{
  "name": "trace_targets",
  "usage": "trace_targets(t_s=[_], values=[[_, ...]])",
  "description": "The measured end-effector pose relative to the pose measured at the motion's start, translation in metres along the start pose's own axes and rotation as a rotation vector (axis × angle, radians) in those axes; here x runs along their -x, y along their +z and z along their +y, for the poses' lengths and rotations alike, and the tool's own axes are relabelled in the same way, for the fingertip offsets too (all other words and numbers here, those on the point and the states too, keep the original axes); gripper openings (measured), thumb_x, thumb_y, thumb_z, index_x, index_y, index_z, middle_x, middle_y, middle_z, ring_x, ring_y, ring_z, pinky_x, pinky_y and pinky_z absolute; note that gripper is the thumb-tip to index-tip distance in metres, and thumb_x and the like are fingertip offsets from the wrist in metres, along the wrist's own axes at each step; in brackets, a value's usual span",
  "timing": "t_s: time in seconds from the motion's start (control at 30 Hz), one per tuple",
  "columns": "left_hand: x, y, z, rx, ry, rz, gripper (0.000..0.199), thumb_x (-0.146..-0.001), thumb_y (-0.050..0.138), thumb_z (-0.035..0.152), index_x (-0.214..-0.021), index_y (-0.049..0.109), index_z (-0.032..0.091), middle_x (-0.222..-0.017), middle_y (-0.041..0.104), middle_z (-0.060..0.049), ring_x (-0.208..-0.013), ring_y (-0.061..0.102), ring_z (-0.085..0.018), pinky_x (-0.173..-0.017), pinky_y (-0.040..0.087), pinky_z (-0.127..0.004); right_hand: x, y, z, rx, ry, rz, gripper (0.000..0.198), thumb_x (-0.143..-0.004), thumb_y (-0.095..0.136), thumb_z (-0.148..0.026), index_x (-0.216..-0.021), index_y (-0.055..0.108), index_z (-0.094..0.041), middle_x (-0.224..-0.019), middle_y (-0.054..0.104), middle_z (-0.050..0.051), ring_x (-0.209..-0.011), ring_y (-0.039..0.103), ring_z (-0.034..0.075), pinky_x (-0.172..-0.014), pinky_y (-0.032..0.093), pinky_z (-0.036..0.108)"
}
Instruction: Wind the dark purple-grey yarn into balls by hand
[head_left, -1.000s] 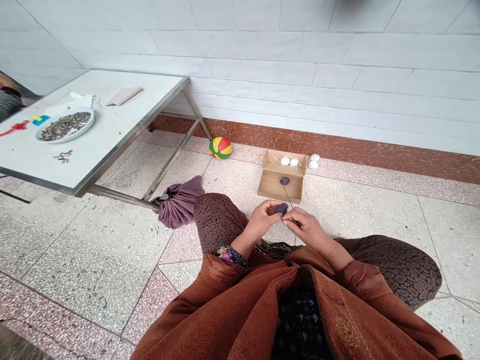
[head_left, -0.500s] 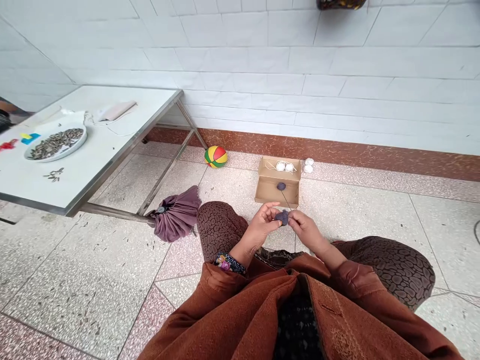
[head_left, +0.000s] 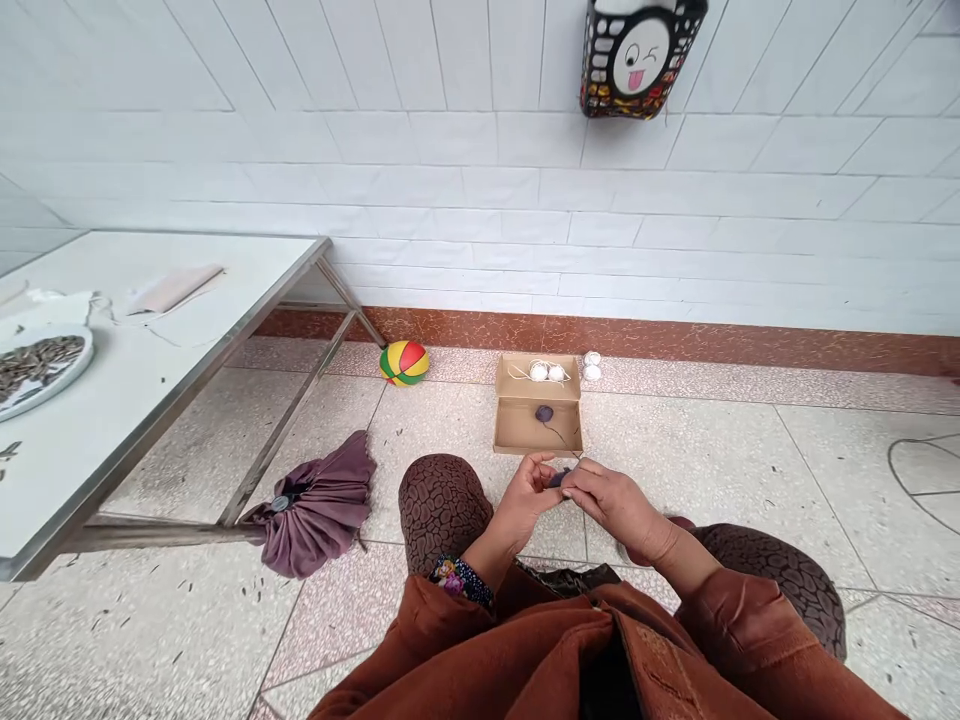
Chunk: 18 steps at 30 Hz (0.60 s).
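Observation:
I sit on the floor with both hands raised above my knees. My left hand [head_left: 529,495] and my right hand [head_left: 611,500] meet around a small dark purple yarn piece [head_left: 556,477], mostly hidden between the fingertips. A thin dark thread [head_left: 564,437] runs from it to a purple yarn ball [head_left: 544,413] lying in an open cardboard box [head_left: 525,425] on the floor just ahead. Two white yarn balls [head_left: 547,372] rest at the box's far side.
A white metal-legged table [head_left: 142,370] stands at the left with a plate of sunflower seeds [head_left: 37,362]. A folded purple umbrella [head_left: 315,510] lies by its leg. A coloured ball [head_left: 404,362] and two white balls [head_left: 592,366] sit near the wall. A black basket [head_left: 637,55] hangs above.
The camera has tilted up, showing more wall and the hanging basket. My hands stay together on the purple piece, fingers closing more tightly over it.

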<state>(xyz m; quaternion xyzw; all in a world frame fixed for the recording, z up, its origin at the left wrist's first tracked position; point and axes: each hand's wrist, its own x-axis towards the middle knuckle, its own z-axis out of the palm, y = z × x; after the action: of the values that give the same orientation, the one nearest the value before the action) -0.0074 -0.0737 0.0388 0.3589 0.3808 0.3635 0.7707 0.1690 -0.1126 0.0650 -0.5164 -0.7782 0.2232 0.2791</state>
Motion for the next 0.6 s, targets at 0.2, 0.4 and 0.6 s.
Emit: trace_targets(t_s=[0.2,0.4,0.6], values=[[-0.002,0.005,0.006,0.014,-0.034,-0.230,0.062,-0.062,0.080,0.013,-0.121,0.060,0.021,-0.088,0.061,0.001,-0.082,0.054,-0.013,-0.076,0.039,-0.027,-0.008,0.001,0.033,-0.193,0.132,0.161,0.040,-0.102,0.050,-0.052,-0.083,0.069,-0.023,-0.078,0.067,0.005,-0.075,0.066,0.020,-0.071,0.055,0.032],[0.000,0.010,0.004,0.249,-0.018,-0.039,0.054,-0.061,0.082,0.015,-0.112,0.066,0.023,-0.091,0.061,0.001,-0.081,0.056,-0.012,-0.079,0.041,-0.027,0.018,0.038,0.037,-0.288,0.143,0.180,0.039,-0.103,0.044,-0.051,-0.081,0.062,-0.024,-0.074,0.066,0.003,-0.068,0.065,0.020,-0.063,0.055,0.032],[-0.006,0.008,-0.001,0.178,0.056,0.266,0.053,-0.057,0.088,0.020,-0.104,0.064,0.021,-0.081,0.058,0.004,-0.077,0.055,-0.011,-0.080,0.041,-0.028,0.012,0.024,0.018,-0.208,-0.099,-0.110,0.026,-0.104,0.047,-0.035,-0.090,0.066,-0.025,-0.083,0.068,0.003,-0.076,0.067,0.019,-0.072,0.056,0.031]])
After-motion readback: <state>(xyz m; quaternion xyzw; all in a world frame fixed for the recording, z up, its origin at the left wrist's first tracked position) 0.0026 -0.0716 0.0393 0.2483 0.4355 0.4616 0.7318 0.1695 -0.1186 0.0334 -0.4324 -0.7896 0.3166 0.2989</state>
